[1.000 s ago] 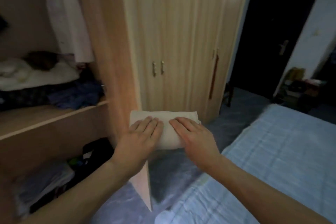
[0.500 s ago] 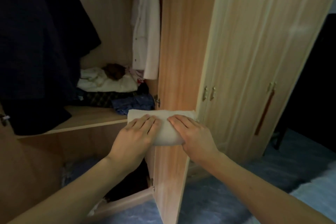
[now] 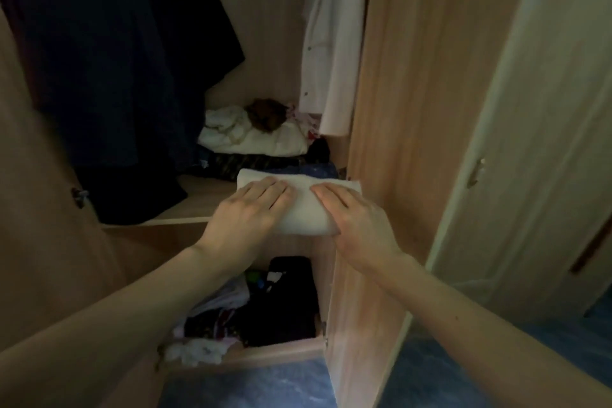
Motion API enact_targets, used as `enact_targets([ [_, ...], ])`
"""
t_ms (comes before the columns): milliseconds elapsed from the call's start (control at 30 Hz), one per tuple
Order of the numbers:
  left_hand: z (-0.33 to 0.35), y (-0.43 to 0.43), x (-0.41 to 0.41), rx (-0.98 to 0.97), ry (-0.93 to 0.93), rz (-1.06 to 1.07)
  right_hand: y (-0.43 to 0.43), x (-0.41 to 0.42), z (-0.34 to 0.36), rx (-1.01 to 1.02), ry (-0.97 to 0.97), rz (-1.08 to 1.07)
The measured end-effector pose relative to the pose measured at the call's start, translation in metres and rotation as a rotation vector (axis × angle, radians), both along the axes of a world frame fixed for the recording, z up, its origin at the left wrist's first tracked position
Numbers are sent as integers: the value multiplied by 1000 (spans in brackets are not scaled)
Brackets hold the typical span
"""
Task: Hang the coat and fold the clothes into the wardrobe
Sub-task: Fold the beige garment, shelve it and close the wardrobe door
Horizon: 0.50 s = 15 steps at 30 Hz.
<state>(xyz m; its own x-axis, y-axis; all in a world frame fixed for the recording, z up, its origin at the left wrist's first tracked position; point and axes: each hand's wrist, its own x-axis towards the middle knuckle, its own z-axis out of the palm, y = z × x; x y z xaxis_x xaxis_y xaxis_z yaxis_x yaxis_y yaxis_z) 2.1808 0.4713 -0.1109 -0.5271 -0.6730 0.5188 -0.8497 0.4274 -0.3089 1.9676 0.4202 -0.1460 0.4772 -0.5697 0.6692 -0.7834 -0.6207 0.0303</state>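
Note:
A folded white garment (image 3: 303, 205) is held in the air in front of the open wardrobe, just before its middle shelf (image 3: 198, 200). My left hand (image 3: 246, 214) grips its left side, fingers on top and thumb hidden beneath. My right hand (image 3: 356, 220) grips its right side the same way. Dark coats (image 3: 109, 69) hang at the wardrobe's left, and a white shirt (image 3: 331, 43) hangs at its right. On the shelf lies a pile of clothes (image 3: 255, 142), white on top and dark below.
The open wardrobe door (image 3: 390, 109) stands edge-on right beside my right hand. The lower compartment (image 3: 265, 308) holds jumbled dark and white clothes. Closed wardrobe doors (image 3: 530, 142) are at the right, and blue floor (image 3: 248, 384) lies below.
The view has swung left from the bed and closed doors to the wardrobe's open interior. Both hands have carried the folded garment closer to the middle shelf.

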Motion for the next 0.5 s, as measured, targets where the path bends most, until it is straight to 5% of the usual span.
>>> enact_targets([
  [500,-95,-107,115,149,89,76,-122,120,-84,181,97,44],
])
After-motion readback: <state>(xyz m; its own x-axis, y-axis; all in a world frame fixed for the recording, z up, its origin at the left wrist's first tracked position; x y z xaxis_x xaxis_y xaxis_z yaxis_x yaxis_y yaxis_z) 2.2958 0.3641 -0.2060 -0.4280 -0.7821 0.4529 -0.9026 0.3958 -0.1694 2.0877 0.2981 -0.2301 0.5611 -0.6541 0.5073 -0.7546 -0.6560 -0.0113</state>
